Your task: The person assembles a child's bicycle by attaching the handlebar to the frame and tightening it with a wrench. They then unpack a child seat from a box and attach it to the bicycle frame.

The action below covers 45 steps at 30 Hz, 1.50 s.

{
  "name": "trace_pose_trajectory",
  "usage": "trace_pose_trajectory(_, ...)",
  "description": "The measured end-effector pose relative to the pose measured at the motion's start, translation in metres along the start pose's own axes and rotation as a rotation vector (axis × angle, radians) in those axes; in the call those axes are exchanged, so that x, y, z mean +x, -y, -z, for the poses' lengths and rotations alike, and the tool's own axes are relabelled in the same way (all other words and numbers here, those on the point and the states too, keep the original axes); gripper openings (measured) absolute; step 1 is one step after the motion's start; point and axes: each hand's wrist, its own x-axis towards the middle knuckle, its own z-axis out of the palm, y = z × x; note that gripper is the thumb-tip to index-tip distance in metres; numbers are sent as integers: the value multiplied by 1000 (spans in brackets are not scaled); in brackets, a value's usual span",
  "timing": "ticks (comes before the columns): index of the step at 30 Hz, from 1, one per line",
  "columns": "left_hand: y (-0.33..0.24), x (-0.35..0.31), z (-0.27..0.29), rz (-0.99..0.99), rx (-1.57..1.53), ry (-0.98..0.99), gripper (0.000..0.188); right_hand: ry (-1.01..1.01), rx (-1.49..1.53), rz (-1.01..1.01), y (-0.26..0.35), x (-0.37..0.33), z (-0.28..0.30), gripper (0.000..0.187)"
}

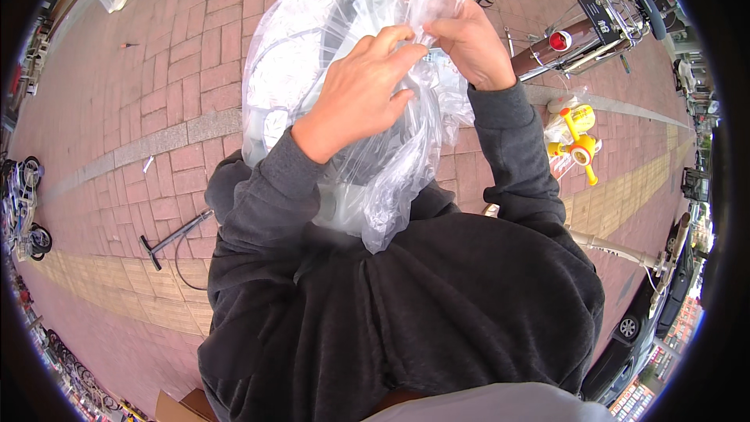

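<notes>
So a big clear plastic bag (426, 105) is being handled right in front of the body, and both hands are being kept on its near side, up around the gathered part. Loose film is being spread out past the fingertips toward the top edge, and more of it is being draped below the hands, down toward the front of a dark top (476, 297). Whether the top is being touched by it can't really be told.

The right hand (469, 43) is being kept pretty narrow: a bunch of the film is being pinched between thumb and fingers, some of which are being partly covered by the plastic. The left hand (359, 90) is being held just beside it, back of the hand showing, thumb being kept apart from the forefinger. Its fingertips are being brought right up to the bunched film, but whether any is being gripped can't be told.

Something white with a faint pattern (289, 70) is being covered by the film, mostly left of the hands.

Around all this, a bike with a red reflector (558, 41) and a yellow toy-like thing (578, 148) are being seen off to the right, and a floor pump (176, 238) is being left lying on reddish paving (168, 105) to the left.
</notes>
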Motion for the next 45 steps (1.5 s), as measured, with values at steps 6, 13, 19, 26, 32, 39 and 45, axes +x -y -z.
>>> trace_pose_trajectory(6,4,-15,-11,31,70,121,49,-174,-488,-70,11,-51,6,47)
trace_pose_trajectory(13,20,-23,-30,198,-250,-35,36,-386,-1114,251,-29,-99,-33,24)
trace_pose_trajectory(19,3,-41,-32,83,-198,-314,23,-207,123,-195,-52,-81,-20,32)
trace_pose_trajectory(26,-1,-46,-40,432,-540,-332,30,-147,147,-96,-66,-83,-33,22)
trace_pose_trajectory(32,-8,-50,-41,430,-533,-341,23,-241,-36,-24,-65,-91,-37,22)
trace_pose_trajectory(39,-7,-48,-45,364,-447,-380,23,-294,-178,10,-65,-91,-43,19)
trace_pose_trajectory(45,-2,-44,-43,366,-520,-364,22,-307,-238,46,-68,-95,-43,20)
